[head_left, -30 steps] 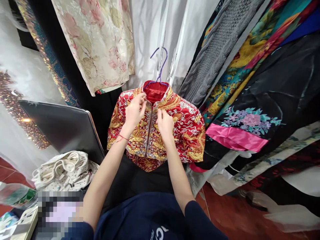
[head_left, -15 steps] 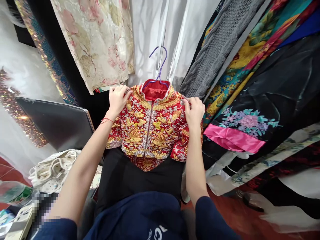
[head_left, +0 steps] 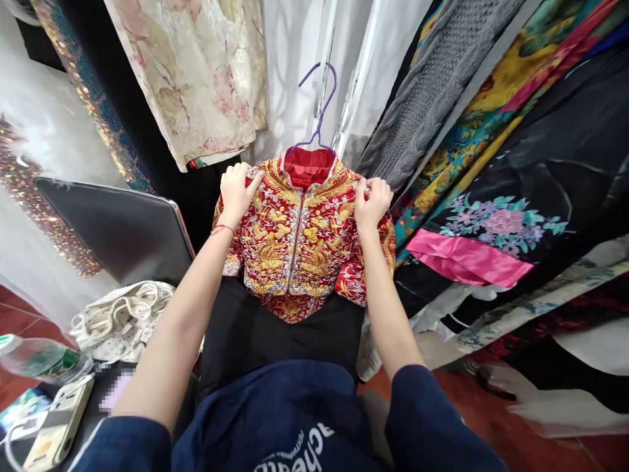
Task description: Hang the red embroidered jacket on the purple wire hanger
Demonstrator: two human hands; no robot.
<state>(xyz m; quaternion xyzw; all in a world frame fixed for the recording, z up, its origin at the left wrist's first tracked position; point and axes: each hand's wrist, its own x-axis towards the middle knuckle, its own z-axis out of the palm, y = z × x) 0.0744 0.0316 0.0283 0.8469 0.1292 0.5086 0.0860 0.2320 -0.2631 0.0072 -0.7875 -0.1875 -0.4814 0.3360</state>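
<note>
A small red jacket (head_left: pixel 299 229) with dense gold and silver embroidery rests upright over my black-clad lap, its front closed down the middle. A purple wire hanger (head_left: pixel 320 128) sits inside it, with the hook rising above the collar. My left hand (head_left: pixel 239 191) pinches the jacket's shoulder on the left side, thumb toward the front. On the opposite shoulder my right hand (head_left: pixel 372 200) is closed in the same way, fingers curled over the cloth.
To the left stand a dark laptop (head_left: pixel 115 226), a white dotted bag (head_left: pixel 120 321), a clear plastic bottle (head_left: pixel 44 359) and a power strip (head_left: pixel 61 423). Garments hang all around, including a floral one (head_left: pixel 196 85), a grey knit (head_left: pixel 432 85) and a black embroidered one (head_left: pixel 535 177).
Both hands have drawn slightly closer together on the jacket's shoulders. The jacket and hanger sit a little higher in view, and the camera has shifted slightly.
</note>
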